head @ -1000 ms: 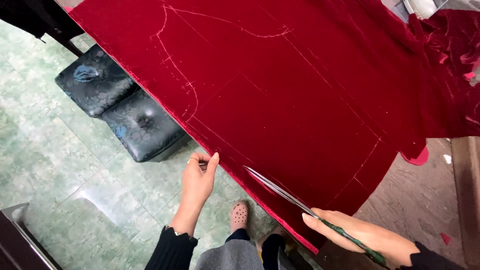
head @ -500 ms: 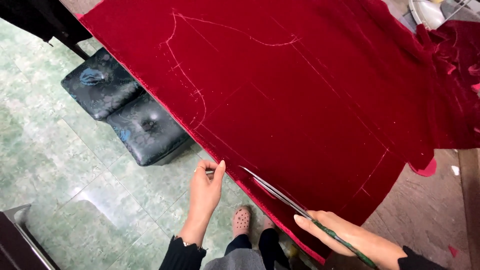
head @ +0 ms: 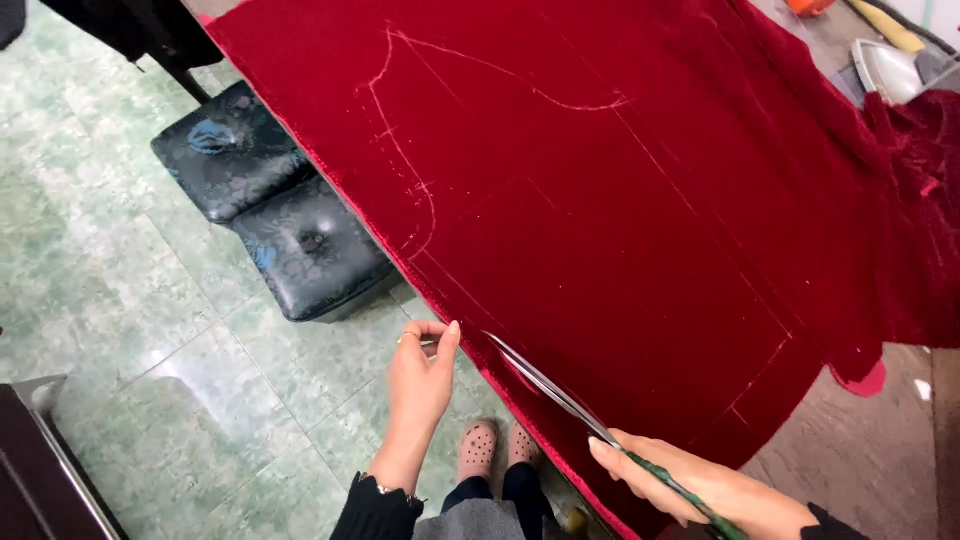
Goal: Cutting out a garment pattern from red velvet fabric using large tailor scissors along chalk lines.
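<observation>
Velvet, deep red [head: 640, 250]: spread over counter | scissors [head: 560, 390]: blades parted at velvet's near edge, long axis along it | right hand [head: 700, 485]: fingers gripping handles | left hand [head: 420, 380]: fingers pinching hem just ahead of tips

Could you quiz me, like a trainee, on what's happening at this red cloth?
1. True or false: the right hand holds scissors.
2. What does the left hand pinch: A) the cloth edge, B) the black stool, C) a shoe?
3. What marks are drawn on the cloth?

Key: 1 true; 2 A; 3 pale chalk lines, curved and straight.
</observation>
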